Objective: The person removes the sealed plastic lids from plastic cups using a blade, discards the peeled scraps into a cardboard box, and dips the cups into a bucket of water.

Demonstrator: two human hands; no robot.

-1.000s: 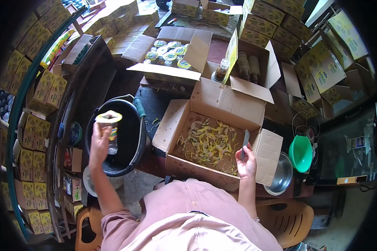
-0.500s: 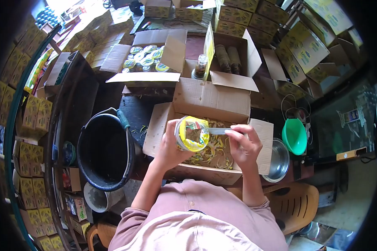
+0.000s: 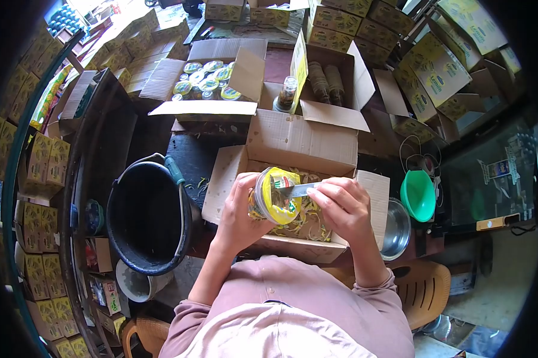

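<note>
My left hand [image 3: 239, 212] is wrapped round a clear plastic cup [image 3: 260, 200] whose top, covered with yellow printed film [image 3: 287, 216], is tilted to the right. In my right hand [image 3: 343, 206] a narrow flat metal blade [image 3: 298, 191] is pinched between thumb and fingers. The blade reaches left across the film-covered top; whether its tip has gone through the film, I cannot tell. Both hands are above an open cardboard box [image 3: 301, 138] that holds thin yellow film strips [image 3: 304, 230].
A black bucket [image 3: 115, 221] stands left of the box. On the right are a metal bowl [image 3: 398, 230] and a green basin [image 3: 418, 200]. Behind, one carton [image 3: 203, 108] holds several sealed cups [image 3: 206, 80]; another [image 3: 334, 113] holds stacked cups [image 3: 325, 83]. A filled cup [image 3: 287, 92] stands between.
My right hand has moved slightly left and down, bringing the blade further over the cup's top. The cup has turned in my left hand, its top now facing more to the right.
</note>
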